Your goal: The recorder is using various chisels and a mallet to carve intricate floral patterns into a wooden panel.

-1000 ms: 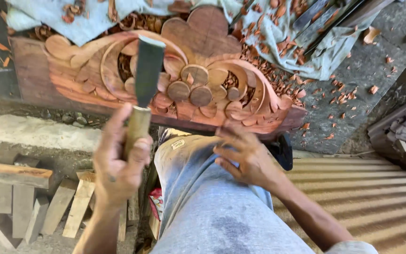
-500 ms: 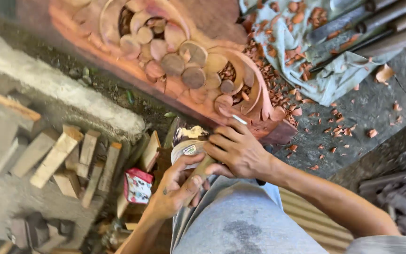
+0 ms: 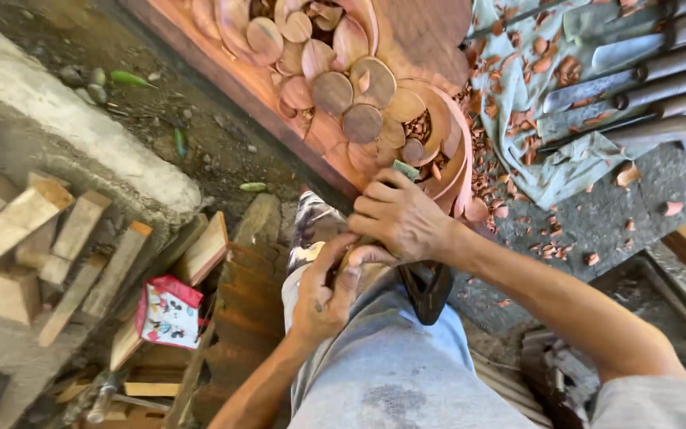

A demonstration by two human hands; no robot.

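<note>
Off to the left of our fingers lie the loose wood offcuts (image 3: 57,238), stacked against a concrete kerb (image 3: 81,135), and nearer in a small red printed packet (image 3: 167,311) rests on a board; none of that touches our hands, so that side is cluttered but out of reach of the work. Our left hand (image 3: 329,287) sits low over our knee in grey trousers (image 3: 391,365), fingers curled shut around what looks like the butt of a tool handle, though most of the handle is hidden in the fist. Just above and touching it, our right hand (image 3: 400,216) is closed over the same shaft, knuckles up, and past its fingertips a short grey-green blade tip of the chisel (image 3: 405,169) shows, set against the lower rim of the carved wooden panel (image 3: 343,87). We judge the step in hand to be paring a detail at the panel's scrolled edge, with both hands guiding the tool rather than striking it. The next move seems to call for a short, controlled push, since the blade sits at the very border where the carving ends and thin curls could chip. Beyond our fingers the round petals of the relief crowd close, leaving little room to run forward. To the right, wood chips (image 3: 565,238) litter the concrete floor, and farther off a pale cloth (image 3: 533,95) carries a row of spare chisels (image 3: 637,79), well apart from our hands.
</note>
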